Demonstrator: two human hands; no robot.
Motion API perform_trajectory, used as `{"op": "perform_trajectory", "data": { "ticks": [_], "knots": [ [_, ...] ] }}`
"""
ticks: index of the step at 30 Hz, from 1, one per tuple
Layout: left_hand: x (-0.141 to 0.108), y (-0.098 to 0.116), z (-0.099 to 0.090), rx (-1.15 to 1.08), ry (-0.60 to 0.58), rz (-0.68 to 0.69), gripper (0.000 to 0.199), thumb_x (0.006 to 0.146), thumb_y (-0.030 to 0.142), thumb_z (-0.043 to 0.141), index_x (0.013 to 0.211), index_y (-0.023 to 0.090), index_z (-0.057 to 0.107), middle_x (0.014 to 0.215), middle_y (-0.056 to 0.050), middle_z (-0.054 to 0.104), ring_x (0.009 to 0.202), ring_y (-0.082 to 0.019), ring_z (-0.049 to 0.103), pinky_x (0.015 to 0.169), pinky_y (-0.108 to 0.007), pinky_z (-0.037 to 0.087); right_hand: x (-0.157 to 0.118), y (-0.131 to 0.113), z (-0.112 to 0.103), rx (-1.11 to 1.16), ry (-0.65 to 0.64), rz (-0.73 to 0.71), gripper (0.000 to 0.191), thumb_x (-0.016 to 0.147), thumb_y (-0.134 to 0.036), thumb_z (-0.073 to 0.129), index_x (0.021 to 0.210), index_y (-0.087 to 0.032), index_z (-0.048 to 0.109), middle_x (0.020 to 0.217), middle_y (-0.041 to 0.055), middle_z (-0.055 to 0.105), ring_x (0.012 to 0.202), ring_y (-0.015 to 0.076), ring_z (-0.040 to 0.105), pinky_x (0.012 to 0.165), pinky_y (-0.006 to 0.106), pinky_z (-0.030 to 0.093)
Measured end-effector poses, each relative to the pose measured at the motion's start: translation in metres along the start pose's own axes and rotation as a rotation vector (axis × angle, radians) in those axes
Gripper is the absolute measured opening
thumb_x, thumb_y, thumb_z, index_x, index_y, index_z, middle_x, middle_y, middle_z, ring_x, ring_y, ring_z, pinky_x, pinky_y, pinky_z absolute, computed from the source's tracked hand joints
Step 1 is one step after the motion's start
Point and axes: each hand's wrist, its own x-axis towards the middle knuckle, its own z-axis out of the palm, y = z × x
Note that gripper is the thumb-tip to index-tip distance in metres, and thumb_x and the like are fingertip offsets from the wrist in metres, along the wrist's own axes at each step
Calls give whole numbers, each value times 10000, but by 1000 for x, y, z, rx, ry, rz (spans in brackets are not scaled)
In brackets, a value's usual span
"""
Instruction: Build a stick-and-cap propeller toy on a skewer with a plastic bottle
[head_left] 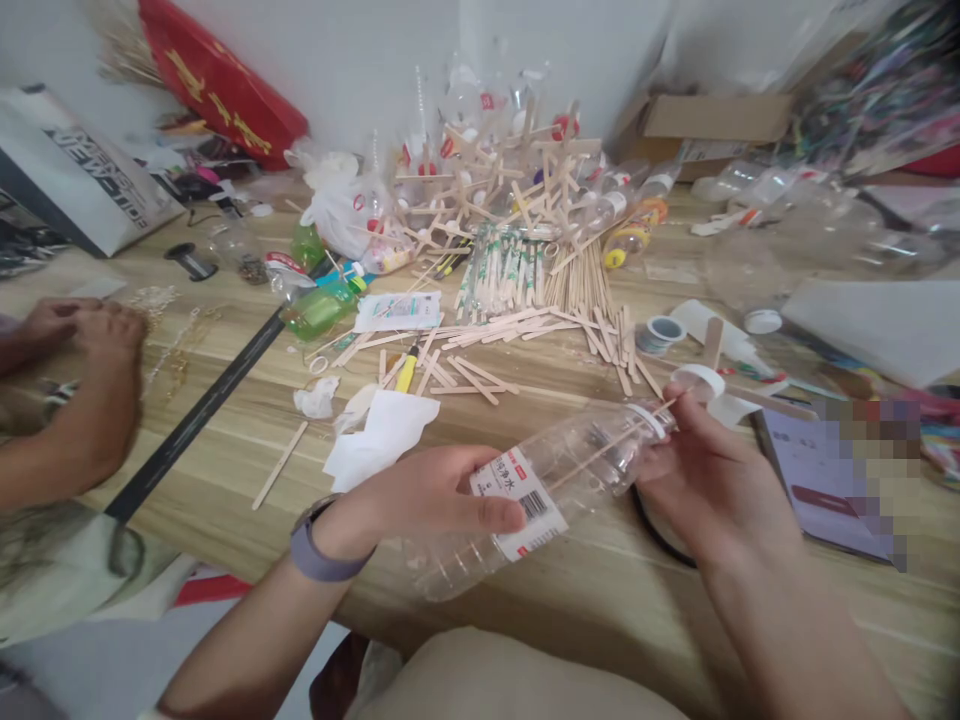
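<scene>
My left hand (442,500) is wrapped round a clear plastic bottle (465,565) by its white and red label. The bottle lies tilted above the table, its neck pointing up and right. At the neck, my right hand (712,470) has its fingers closed on a thin wooden skewer (592,458), which runs through the mouth into the bottle. Just beyond the right fingertips is a white cap (701,380) with a flat craft stick (713,342) upright beside it; whether the fingers touch the cap I cannot tell.
Craft sticks (480,380), a yellow-handled tool (407,370) and white paper (382,430) lie ahead. Bottles and crossed sticks (517,180) pile up at the back. On the right are a purple booklet (825,480) and a tape roll (660,335). Another person's hands (90,330) work at left.
</scene>
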Motion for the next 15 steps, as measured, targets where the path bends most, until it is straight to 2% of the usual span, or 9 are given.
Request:
{"op": "perform_trajectory", "data": {
  "ticks": [5, 9, 15],
  "knots": [
    [-3, 0, -1, -51, -30, -14, 458, 788, 548, 635, 1039, 164, 623, 923, -32, 691, 816, -193, 623, 688, -259, 457, -1, -2, 1, 27, 2, -32, 239, 604, -150, 796, 759, -197, 620, 623, -65, 573, 447, 54, 442, 377, 180, 416],
    [-4, -2, -1, -62, -19, -13, 473, 790, 545, 637, 1070, 164, 619, 950, -33, 683, 858, -202, 611, 712, -262, 454, -2, 0, 3, 48, 54, 14, 243, 597, -163, 803, 761, -190, 626, 611, -70, 560, 439, 41, 425, 372, 153, 428],
    [-5, -9, -3, -74, -45, -20, 529, 776, 557, 647, 1129, 164, 602, 982, -47, 674, 847, -197, 597, 693, -262, 441, -5, 0, 0, 39, -49, -23, 300, 580, -191, 844, 773, -203, 615, 651, -78, 549, 464, 36, 439, 398, 143, 417]
  ]
}}
